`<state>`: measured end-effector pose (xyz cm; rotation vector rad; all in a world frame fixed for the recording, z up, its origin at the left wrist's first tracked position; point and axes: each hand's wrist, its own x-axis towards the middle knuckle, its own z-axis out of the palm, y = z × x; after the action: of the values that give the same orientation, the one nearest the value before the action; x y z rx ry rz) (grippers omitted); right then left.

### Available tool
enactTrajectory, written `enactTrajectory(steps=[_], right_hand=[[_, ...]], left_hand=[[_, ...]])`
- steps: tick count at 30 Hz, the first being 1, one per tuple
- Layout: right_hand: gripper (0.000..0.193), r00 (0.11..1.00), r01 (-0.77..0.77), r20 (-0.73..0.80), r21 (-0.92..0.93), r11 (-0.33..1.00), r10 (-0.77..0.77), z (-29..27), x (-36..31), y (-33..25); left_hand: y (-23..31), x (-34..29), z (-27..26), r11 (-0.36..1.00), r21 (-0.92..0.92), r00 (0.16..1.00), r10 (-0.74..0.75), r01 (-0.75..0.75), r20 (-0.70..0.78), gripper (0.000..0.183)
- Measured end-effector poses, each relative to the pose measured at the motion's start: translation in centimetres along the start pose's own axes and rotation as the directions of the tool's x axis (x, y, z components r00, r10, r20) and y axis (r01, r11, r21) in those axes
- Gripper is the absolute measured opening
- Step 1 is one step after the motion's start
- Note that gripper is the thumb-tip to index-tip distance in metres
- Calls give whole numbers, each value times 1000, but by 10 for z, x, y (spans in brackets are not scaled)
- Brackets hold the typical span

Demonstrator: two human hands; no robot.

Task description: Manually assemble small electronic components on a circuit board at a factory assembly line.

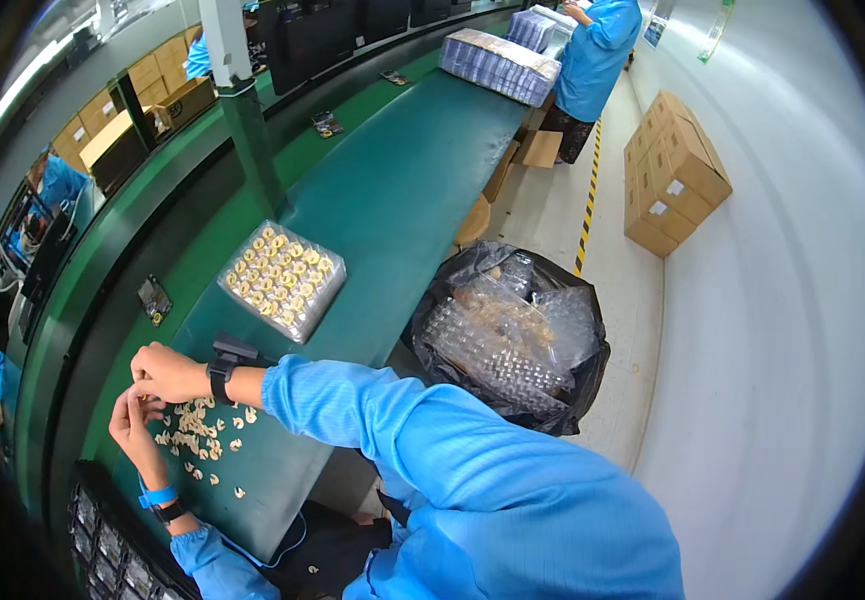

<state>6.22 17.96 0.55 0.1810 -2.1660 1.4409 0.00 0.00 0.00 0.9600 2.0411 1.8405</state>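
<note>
Meeting near the fingertips, left hand and right hand: fingers bent, any grasped item too small to tell. Small cream C-shaped pieces: scattered loose on the green flat table, beside both hands. Clear plastic tray stack: farther along the table, bearing rows of similar pieces.

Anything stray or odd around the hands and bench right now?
Yes: one small cream piece lies on the dark cloth below the green bench, apart from the loose cream pieces scattered on the bench beside the left hand. It looks stray, perhaps dropped. I see no clear damage.
</note>
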Motion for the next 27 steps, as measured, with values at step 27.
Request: enactTrajectory(steps=[27], right_hand=[[17,989,147,-72,252,957,-133,19,-12,24]], left_hand=[[-29,-18,1,999,-38,965,-8,-2,-264,30]])
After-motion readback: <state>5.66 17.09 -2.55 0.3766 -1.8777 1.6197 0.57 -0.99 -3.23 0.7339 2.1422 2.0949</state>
